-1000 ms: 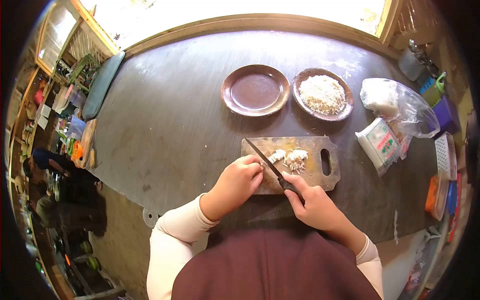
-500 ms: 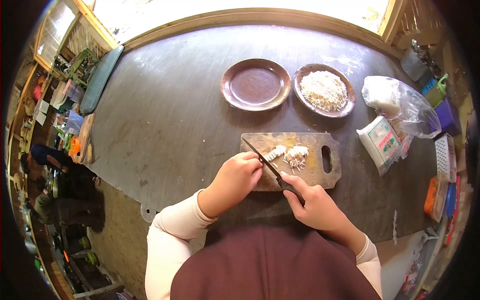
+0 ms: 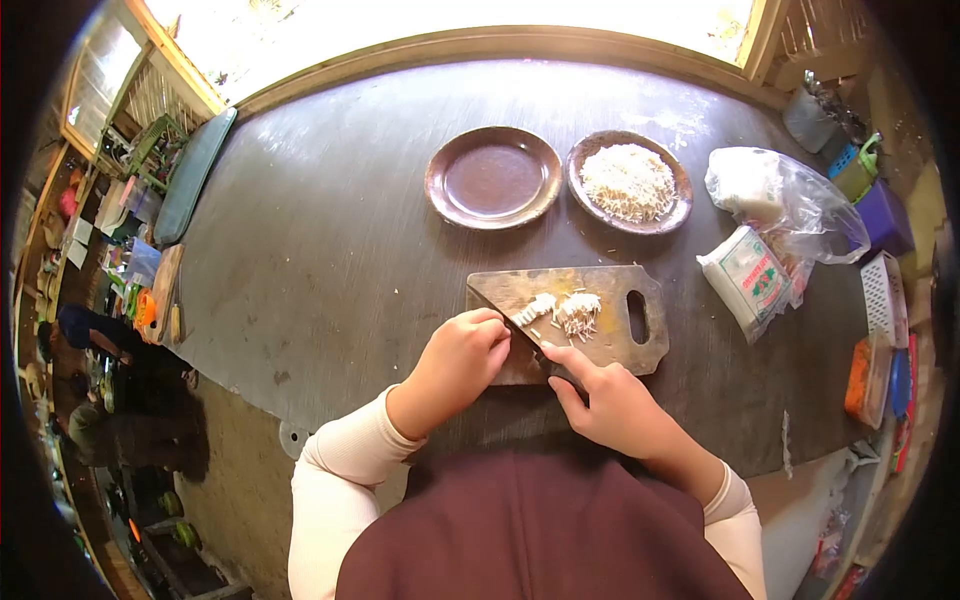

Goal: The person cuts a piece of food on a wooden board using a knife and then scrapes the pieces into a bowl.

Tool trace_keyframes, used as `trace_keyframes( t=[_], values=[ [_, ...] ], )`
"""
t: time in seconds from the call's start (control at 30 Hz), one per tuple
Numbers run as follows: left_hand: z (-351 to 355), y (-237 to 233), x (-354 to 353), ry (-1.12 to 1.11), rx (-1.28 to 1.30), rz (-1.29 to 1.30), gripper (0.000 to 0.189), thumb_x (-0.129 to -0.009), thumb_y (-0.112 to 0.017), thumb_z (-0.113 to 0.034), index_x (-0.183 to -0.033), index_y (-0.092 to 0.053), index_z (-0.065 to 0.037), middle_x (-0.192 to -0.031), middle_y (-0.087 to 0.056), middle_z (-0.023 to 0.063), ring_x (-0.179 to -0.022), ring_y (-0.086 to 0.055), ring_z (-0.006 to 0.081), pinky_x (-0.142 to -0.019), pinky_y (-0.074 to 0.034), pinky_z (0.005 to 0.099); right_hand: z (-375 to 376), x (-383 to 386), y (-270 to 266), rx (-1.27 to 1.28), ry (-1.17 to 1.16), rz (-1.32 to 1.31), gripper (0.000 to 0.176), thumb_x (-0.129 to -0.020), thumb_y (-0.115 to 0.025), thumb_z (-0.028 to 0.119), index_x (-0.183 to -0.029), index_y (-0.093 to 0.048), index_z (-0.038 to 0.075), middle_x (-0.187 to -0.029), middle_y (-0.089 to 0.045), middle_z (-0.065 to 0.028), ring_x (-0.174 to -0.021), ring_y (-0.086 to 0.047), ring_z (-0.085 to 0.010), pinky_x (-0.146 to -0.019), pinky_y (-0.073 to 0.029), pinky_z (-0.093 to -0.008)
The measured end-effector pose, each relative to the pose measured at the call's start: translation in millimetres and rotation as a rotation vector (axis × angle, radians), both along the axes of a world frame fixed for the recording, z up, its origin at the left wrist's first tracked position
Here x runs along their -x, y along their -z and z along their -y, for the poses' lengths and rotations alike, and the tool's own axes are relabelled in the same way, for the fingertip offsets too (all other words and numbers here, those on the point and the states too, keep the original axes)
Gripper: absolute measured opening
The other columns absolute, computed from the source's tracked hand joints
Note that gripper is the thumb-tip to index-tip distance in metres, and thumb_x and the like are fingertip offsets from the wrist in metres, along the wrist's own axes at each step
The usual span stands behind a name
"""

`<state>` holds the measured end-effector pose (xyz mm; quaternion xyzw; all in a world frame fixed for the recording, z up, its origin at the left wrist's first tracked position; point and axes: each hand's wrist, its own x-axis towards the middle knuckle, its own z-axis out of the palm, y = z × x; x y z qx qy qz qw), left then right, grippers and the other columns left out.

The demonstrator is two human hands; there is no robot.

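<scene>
My right hand (image 3: 610,400) grips a dark-handled kitchen knife (image 3: 524,331), the index finger laid along it. The blade slants up and left over the wooden cutting board (image 3: 605,350). Against the blade's left side, my left hand (image 3: 455,358) is closed with curled fingers at the board's left edge; whatever they hold is hidden. Just right of the blade lie white sliced pieces (image 3: 537,307) and a small heap of pale thin strips (image 3: 578,314).
Beyond the board stand a bare brown plate (image 3: 440,200) and another brown plate (image 3: 682,212) heaped with pale shreds (image 3: 628,182). To the right are a printed packet (image 3: 748,282), a clear plastic bag (image 3: 815,215) and a white basket (image 3: 882,300). Two people are at far left.
The whole view has shifted slightly, so the board and plates appear farther left. My right hand has tilted the knife, its handle now more hidden. The left hand stays beside the blade.
</scene>
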<state>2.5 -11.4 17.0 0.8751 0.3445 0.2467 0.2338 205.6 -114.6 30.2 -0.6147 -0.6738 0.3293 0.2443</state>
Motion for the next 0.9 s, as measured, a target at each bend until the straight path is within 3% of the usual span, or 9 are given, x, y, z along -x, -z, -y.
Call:
trace_keyframes(
  t=[0.23, 0.9],
  values=[
    [1, 3, 1, -0.014, 0.016, -0.008, 0.008, -0.082, -0.068, -0.004, -0.084, -0.067, 0.003, -0.094, -0.068, 0.016, -0.083, -0.067, 0.0355, -0.075, -0.055, 0.04, 0, -3, 7, -0.043, 0.009, -0.204, 0.039, -0.095, -0.061, 0.014, -0.133, -0.053, 0.011, -0.065, -0.062, -0.0239, -0.061, -0.063, -0.0442, -0.056, -0.048, -0.0495],
    [1, -1, 1, -0.018, 0.034, -0.014, 0.007, -0.08, -0.067, -0.001, -0.086, -0.067, 0.002, -0.088, -0.067, 0.016, -0.081, -0.066, 0.0361, -0.073, -0.054, 0.0409, 2, -1, 13, -0.098, -0.039, -0.176, 0.039, -0.094, -0.063, 0.012, -0.131, -0.055, 0.01, -0.067, -0.064, -0.0207, -0.062, -0.066, -0.0398, -0.057, -0.05, -0.0479]
  ],
)
